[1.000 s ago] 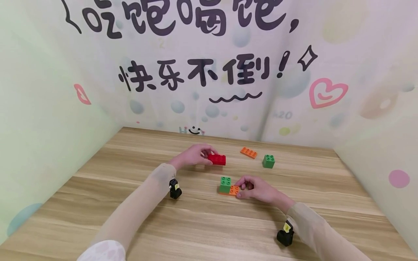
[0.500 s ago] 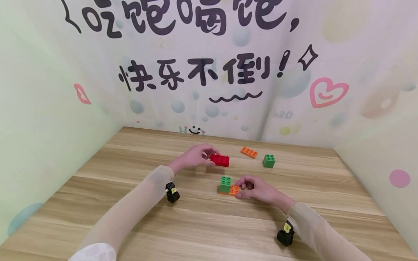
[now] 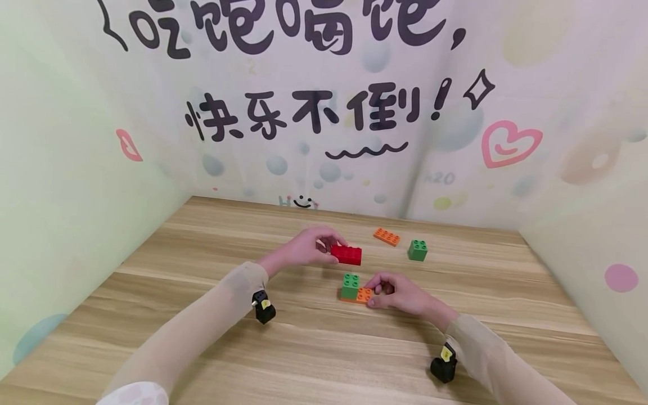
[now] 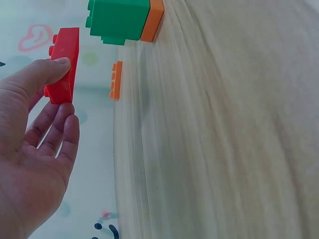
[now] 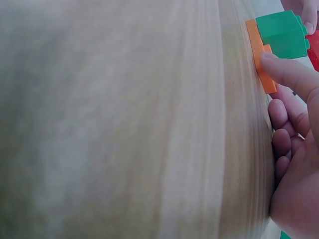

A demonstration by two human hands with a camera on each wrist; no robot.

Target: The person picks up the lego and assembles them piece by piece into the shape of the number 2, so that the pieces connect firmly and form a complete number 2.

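A red toy building brick [image 3: 347, 255] is pinched by its left end in my left hand [image 3: 313, 246], held above the table behind the other bricks. In the left wrist view, the thumb presses one face of the red brick [image 4: 65, 64]. A flat orange plate brick [image 3: 364, 296] lies on the table with a square green brick [image 3: 350, 286] standing on its left half. My right hand [image 3: 400, 293] grips the right end of that orange plate between thumb and fingers. In the right wrist view, the thumb lies on the orange plate [image 5: 259, 55] beside the green brick [image 5: 283, 35].
Farther back on the wooden table [image 3: 314, 349] lie a second orange plate brick [image 3: 387, 237] and, to its right, a second green brick [image 3: 417, 250]. A printed cloth wall [image 3: 253, 169] closes off the back and sides. A small black camera is strapped to each wrist.
My left hand has carried the red brick to the right and slightly nearer, toward the green and orange bricks. The right hand has stayed on the orange plate.
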